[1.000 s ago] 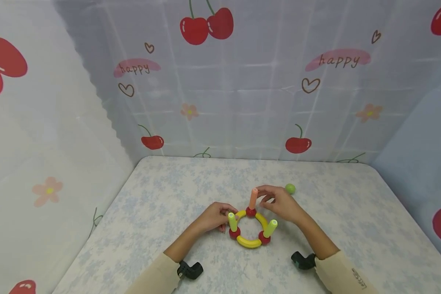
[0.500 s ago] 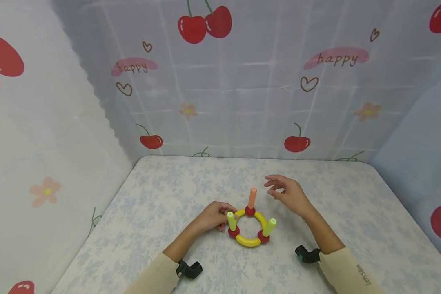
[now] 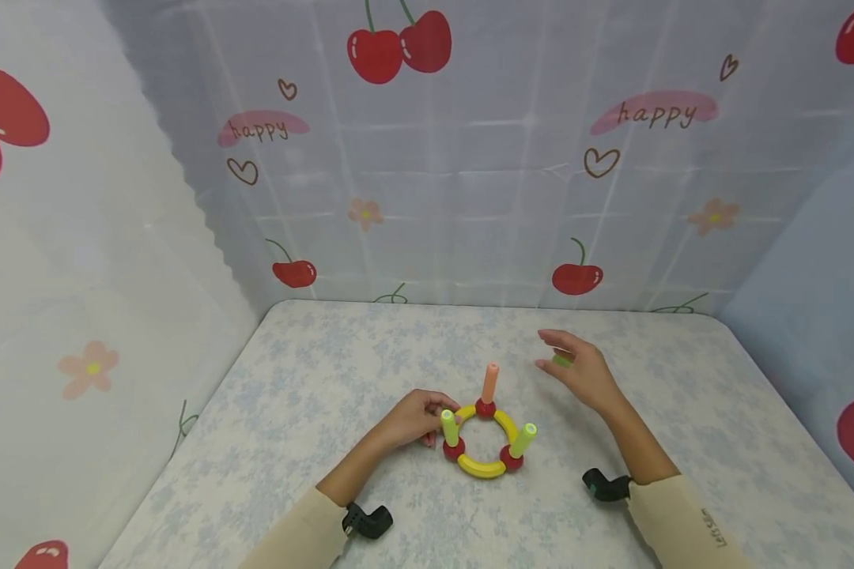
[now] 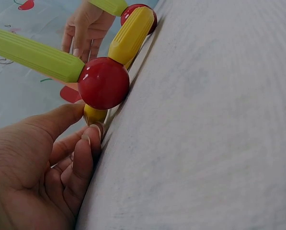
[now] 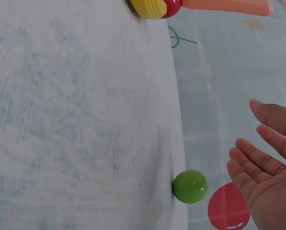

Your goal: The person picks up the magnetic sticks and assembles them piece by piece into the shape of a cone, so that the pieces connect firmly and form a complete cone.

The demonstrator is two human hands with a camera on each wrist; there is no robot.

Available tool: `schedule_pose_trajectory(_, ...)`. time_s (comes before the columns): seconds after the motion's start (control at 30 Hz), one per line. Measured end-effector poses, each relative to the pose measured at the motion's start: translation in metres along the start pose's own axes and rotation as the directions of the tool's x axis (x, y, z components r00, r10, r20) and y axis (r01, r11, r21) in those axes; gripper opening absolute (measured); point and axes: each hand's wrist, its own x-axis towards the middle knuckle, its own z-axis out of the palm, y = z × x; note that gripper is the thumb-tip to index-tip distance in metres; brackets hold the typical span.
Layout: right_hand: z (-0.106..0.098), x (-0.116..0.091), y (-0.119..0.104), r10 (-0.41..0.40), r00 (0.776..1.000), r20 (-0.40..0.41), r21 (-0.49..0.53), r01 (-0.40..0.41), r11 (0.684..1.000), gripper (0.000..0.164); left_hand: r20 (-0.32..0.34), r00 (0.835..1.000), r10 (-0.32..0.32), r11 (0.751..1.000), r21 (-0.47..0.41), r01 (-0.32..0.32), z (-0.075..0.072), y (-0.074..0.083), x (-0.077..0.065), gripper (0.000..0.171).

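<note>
A toy ring of yellow curved rods (image 3: 481,469) joined by red balls (image 3: 512,459) lies on the table. Two lime-green rods (image 3: 523,440) and one orange rod (image 3: 490,384) stand up from the red balls. On the ring's left side, my left hand (image 3: 414,417) pinches a yellow curved rod (image 4: 95,115) between thumb and fingers, beside a red ball (image 4: 104,83). My right hand (image 3: 582,371) is raised past the ring with fingers spread and nothing held. Below it a green ball (image 5: 189,187) rests on the table, partly hidden by the fingers in the head view.
The table (image 3: 370,340) has a pale floral cover and ends at a back edge just beyond the green ball. Cherry-printed curtains (image 3: 427,197) hang behind and at both sides. Black wrist cameras (image 3: 368,522) sit low at each forearm.
My right hand has moved away from the orange rod, back and to the right, to above the green ball. My left hand and the ring have stayed in place.
</note>
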Motion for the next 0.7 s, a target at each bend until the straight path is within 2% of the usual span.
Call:
schedule_pose_trajectory(0.33,-0.010,-0.002,0.022,0.033,0.999,-0.017,-0.109,-0.034,0.993,0.052,0.002,1.000,-0.004,1.000,0.001,0.004,0.001,0.001,0.000,0.025)
schedule_pose_trajectory(0.5,-0.010,-0.004,0.025,0.074,0.997,0.013,-0.142,-0.071,0.987,0.049,0.004,1.000,-0.001,1.000,0.007,0.001,0.000,0.000,0.001,0.024)
schedule_pose_trajectory(0.7,-0.007,-0.004,0.029,0.109,0.990,0.093,-0.177,-0.091,0.980,0.041,0.012,1.000,-0.005,1.000,0.008,0.005,-0.001,-0.001,0.000,0.023)
